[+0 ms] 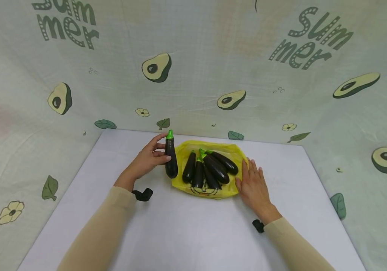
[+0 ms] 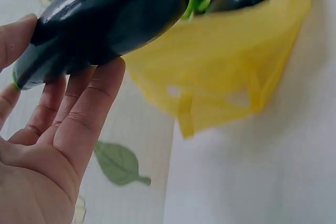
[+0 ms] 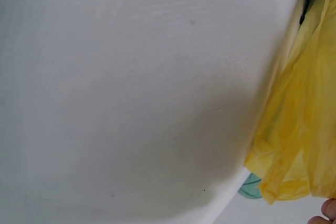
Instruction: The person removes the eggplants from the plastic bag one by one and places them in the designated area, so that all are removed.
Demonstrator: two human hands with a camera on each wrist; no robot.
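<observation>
My left hand (image 1: 146, 161) holds an eggplant (image 1: 171, 160) between thumb and fingers, its green stem end pointing up and away in the head view. The left wrist view shows this dark, glossy eggplant (image 2: 110, 22) close up, with the fingers along its underside. It overlaps the left rim of a yellow plastic bag (image 1: 230, 191) in the head view. Several more eggplants (image 1: 216, 169) lie inside the bag's wide mouth, stems mostly away from me. My right hand (image 1: 255, 188) rests with straight fingers against the bag's right side.
A white table (image 1: 193, 233) carries the bag near its far edge. Behind and at both sides hangs a pale cloth (image 1: 193, 49) printed with avocados, leaves and lettering. Black straps with small black parts sit at both wrists.
</observation>
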